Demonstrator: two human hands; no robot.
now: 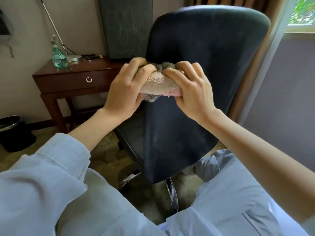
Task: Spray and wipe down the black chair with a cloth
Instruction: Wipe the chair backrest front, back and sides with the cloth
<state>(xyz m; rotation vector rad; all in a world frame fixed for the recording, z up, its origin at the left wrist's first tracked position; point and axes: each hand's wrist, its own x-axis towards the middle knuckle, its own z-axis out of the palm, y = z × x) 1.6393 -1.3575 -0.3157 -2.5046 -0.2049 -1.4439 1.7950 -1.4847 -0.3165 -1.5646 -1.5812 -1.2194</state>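
The black chair (196, 79) stands in front of me with the rear of its backrest facing me, dusty pale streaks low on it. A bunched beige cloth (158, 84) with a pink mark is held up before the backrest. My left hand (126, 89) grips its left end with curled fingers. My right hand (192, 89) grips the right end the same way. A green spray bottle (58, 55) stands on the wooden side table at the left, away from both hands.
The dark wooden side table (73, 79) with a drawer stands left of the chair, carrying a round tin and small items. A black bin (12, 132) sits on the floor at far left. Curtains and a window are at right. The chair's chrome legs (172, 193) spread near my knees.
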